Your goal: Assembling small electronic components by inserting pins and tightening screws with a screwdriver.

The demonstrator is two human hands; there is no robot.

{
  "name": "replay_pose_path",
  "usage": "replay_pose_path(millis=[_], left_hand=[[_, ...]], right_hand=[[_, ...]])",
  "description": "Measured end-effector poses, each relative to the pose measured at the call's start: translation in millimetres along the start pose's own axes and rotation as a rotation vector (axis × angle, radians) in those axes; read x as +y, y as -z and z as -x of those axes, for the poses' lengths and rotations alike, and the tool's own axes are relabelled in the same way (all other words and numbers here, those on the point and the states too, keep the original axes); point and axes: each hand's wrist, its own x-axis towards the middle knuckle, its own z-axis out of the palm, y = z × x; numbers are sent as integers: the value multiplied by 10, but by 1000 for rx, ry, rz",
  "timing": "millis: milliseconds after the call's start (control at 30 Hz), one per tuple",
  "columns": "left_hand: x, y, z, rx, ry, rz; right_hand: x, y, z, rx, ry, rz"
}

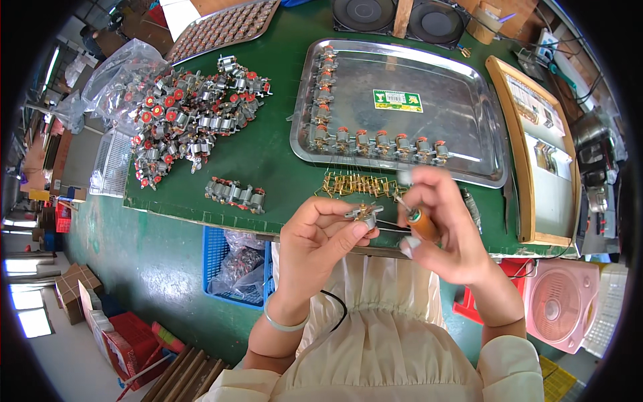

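Note:
My left hand (319,242) pinches a small silver motor (365,216) with a brass-coloured part on its top, just in front of the table edge. In my right hand (445,228) is a screwdriver-like tool (422,224) with an orange handle and a thin metal shaft; its tip is partly hidden by the fingers. White covers sit on some of my right fingertips. Beyond both hands lies a small heap of brass-coloured wire-like brackets (358,184). Several more motors (236,194) stand in a short cluster left of my left hand.
A metal tray (435,130) holds motors along its left and near sides. A large heap of motors (194,120) lies at left beside a plastic bag (124,80). Another filled tray (224,30) stands far left. A wooden-framed case (536,151) borders the right; a blue crate (214,258) is below the table.

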Motion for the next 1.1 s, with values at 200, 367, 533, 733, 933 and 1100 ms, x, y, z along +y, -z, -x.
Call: replay_pose_path(millis=[200,367,533,733,933,1100], left_hand=[[35,29,-60,88,24,38],[-67,20,-99,130,52,358],[-100,-57,-116,200,51,440],[-101,-148,-133,264,26,432],[-130,-165,-123,298,-18,474],[-134,-154,-97,301,-109,418]], right_hand=[[167,-70,277,24,309,267],[278,-197,214,150,513,377],[299,-288,196,203,512,333],[371,-342,188,317,498,326],[260,-373,209,173,-201,-593],[295,-383,198,182,-80,-456]])
